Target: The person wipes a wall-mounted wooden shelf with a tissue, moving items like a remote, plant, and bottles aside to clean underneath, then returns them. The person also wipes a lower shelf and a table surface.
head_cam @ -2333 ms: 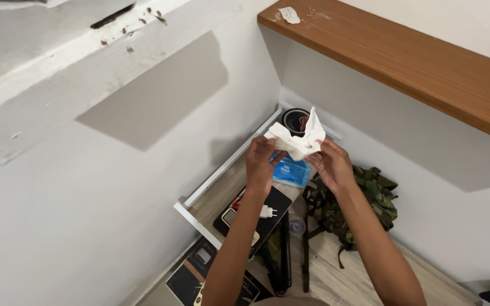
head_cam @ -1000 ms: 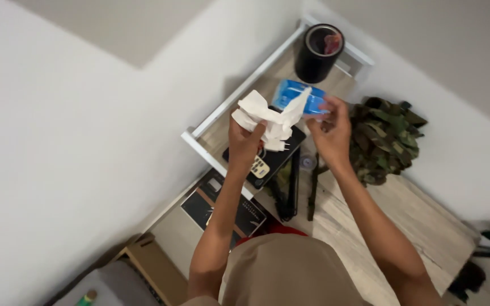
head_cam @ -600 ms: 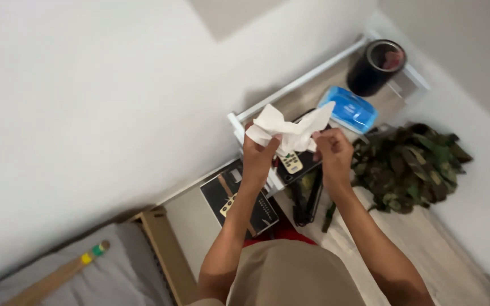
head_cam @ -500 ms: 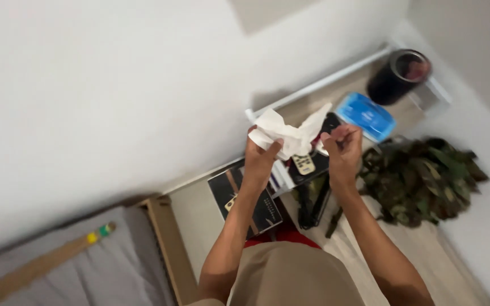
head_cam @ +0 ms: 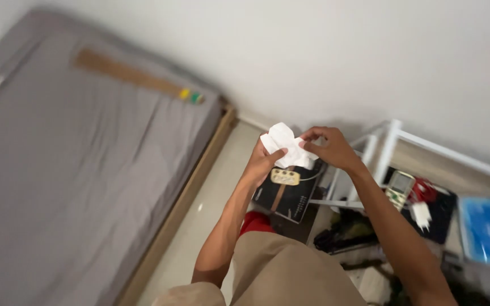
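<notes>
Both hands are up in front of the chest, working a crumpled white tissue (head_cam: 286, 150) between them. The left hand (head_cam: 263, 164) has its grip closed round the lower left of the wad, thumb pressed across the front and fingers curled behind. The right hand (head_cam: 331, 148) pinches the upper right edge, fingertips tight on the paper and nothing else in it. So the tissue sits in mid-air between the two hands, touching both, directly above the black box (head_cam: 287, 195) on the floor.

Take that black box as the marker. To its left runs a strip of pale floor and then the wooden bed frame (head_cam: 191, 192), with the grey mattress (head_cam: 75, 170) well beyond. Near the mattress's far edge lies a long wooden stick (head_cam: 134, 76) with a coloured tip. To the right of the box stands the white metal rack (head_cam: 389, 147), and further right again a remote control (head_cam: 398, 187), a white plug (head_cam: 422, 213) and a blue packet (head_cam: 486, 229), this last blurred.

By my reading, the step in hand is bunching or folding the tissue into a tighter pad; it looks part-gathered, not yet neat. The next move would call for one hand to take the whole wad firmly while the other lets go cleanly, without tearing the thin paper.
</notes>
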